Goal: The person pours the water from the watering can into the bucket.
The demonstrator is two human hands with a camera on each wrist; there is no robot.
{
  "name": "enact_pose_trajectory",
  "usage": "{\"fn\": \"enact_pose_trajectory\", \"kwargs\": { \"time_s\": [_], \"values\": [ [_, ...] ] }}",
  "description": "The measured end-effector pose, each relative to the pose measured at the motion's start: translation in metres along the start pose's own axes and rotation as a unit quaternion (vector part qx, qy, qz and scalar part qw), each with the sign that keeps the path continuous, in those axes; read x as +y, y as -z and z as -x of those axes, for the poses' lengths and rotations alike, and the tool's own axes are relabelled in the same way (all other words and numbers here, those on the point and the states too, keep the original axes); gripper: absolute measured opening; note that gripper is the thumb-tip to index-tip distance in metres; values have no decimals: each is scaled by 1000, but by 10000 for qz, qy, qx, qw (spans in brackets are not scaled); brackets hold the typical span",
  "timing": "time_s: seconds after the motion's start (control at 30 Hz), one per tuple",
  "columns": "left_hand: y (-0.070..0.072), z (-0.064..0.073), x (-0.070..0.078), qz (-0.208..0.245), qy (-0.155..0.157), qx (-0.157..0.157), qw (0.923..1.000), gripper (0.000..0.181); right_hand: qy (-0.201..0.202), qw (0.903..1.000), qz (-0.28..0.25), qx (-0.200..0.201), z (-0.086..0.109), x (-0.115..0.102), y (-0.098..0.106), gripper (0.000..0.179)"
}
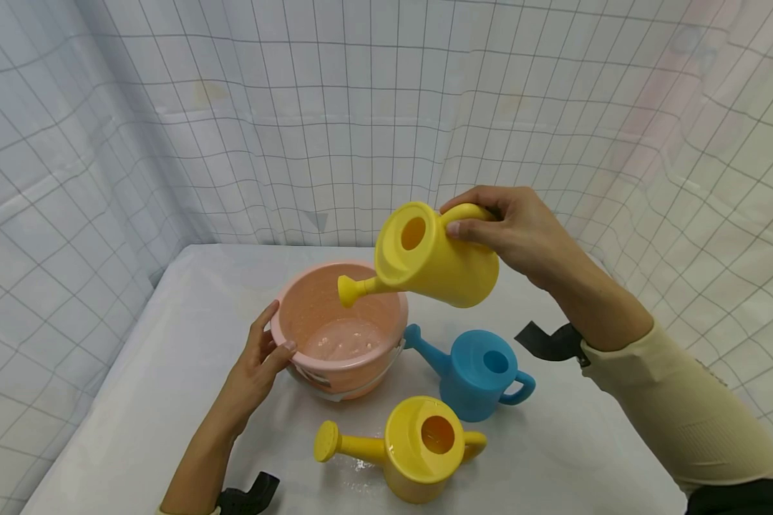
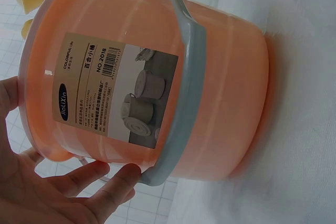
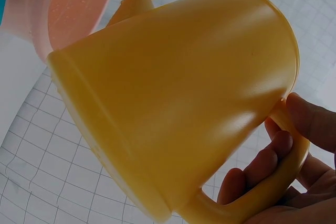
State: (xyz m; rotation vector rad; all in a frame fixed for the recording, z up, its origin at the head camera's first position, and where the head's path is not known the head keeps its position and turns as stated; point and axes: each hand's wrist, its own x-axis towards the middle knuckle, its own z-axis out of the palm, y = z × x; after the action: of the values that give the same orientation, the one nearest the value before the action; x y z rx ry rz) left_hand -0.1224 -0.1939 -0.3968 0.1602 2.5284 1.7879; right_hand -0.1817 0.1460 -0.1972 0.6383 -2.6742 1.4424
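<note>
My right hand [image 1: 522, 232] grips the handle of a yellow watering can [image 1: 451, 268], held in the air and tipped with its spout down to the left. The spout's head is over a pink bucket [image 1: 393, 307], which has a little water and some bubbles at the bottom. In the right wrist view, fingers curl round the can's handle [image 3: 262, 195], and a small clear splash shows by the spout. My left hand [image 1: 254, 375] holds the bucket's left rim, thumb on the rim and fingers outside. Close up, fingertips touch the bucket's side near its grey carrying handle [image 2: 191, 77].
A blue watering can [image 1: 473, 372] stands right of the bucket, its spout close to the bucket wall. Nearer to me is a second yellow watering can [image 1: 419, 458] with liquid inside. Wet spots show on the white table [image 1: 567, 443]. Checked curtains [image 1: 393, 107] surround it.
</note>
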Motion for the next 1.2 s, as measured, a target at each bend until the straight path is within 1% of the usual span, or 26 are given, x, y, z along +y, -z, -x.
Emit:
{"fn": "enact_pose_trajectory", "kwargs": {
  "time_s": [0.3, 0.67, 1.0, 1.2],
  "values": [
    [0, 1, 1, -2, 30, -2, 10000, 67, -7, 10000, 36, -24, 0, 1, 0, 25],
    [0, 1, 1, 20, 87, -12, 10000, 67, -192, 9998, -55, -64, -1, 2, -6, 25],
    [0, 1, 3, 37, 101, 7, 9999, 67, -250, 9996, 26, -97, -5, 6, -10, 25],
    [0, 1, 3, 39, 111, 5, 9999, 68, -301, 9994, -52, -155, -7, 9, -13, 23]
  ]
}}
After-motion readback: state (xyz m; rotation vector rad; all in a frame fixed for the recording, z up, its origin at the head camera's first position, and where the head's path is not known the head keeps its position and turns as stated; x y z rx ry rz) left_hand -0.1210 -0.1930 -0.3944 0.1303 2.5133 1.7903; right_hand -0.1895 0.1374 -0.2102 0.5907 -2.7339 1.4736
